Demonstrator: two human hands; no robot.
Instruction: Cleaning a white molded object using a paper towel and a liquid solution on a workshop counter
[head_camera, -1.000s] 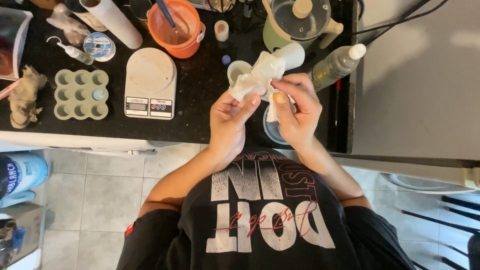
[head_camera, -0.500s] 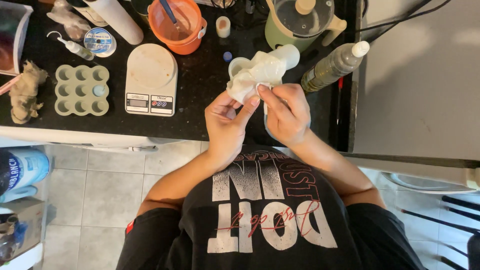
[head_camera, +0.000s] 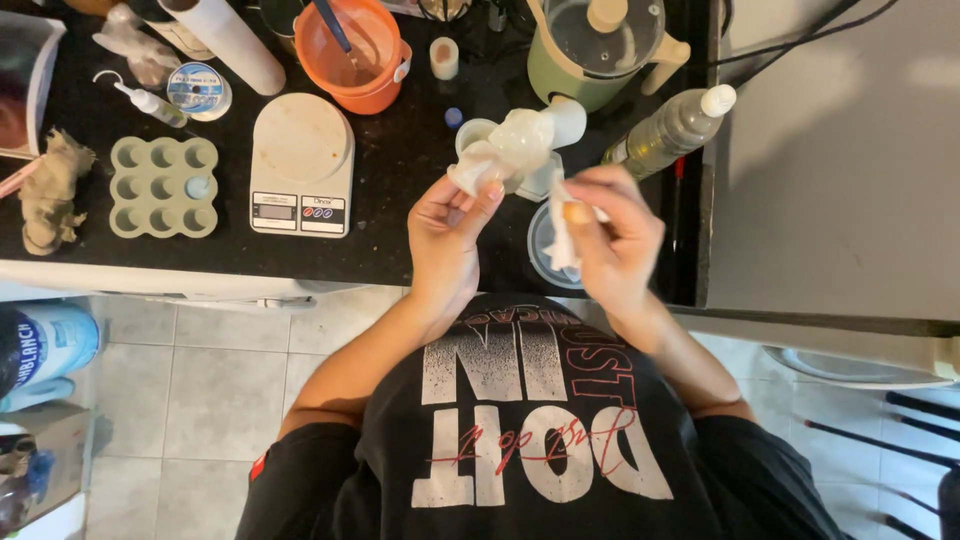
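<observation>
L hand (head_camera: 447, 235) is closed round a pale, lumpy white moulded figure (head_camera: 515, 145), thumb and fingers pinching its lower end, holding it up over the black stone counter (head_camera: 400, 160) near the counter's front edge. R hand (head_camera: 612, 235) grips a small crumpled white tissue (head_camera: 560, 235) between thumb and fingertips, just beside the figure but not touching it.

Progress, judged: figure looks fully out of any mould and mid-wipe; its surface looks mostly clean, though fine residue is too small to tell. Tissue not yet put down.

Room: bare counter strip along the front edge between the white digital kitchen scale (head_camera: 300, 165) and the hands. Behind the figure it's tight: green lidded blender jug (head_camera: 600, 45), clear oil bottle w/ white cap (head_camera: 670, 130) toward the right edge, orange plastic bowl (head_camera: 350, 45) at the back. Grey silicone cup mould (head_camera: 163, 187) sits well apart toward the left.
</observation>
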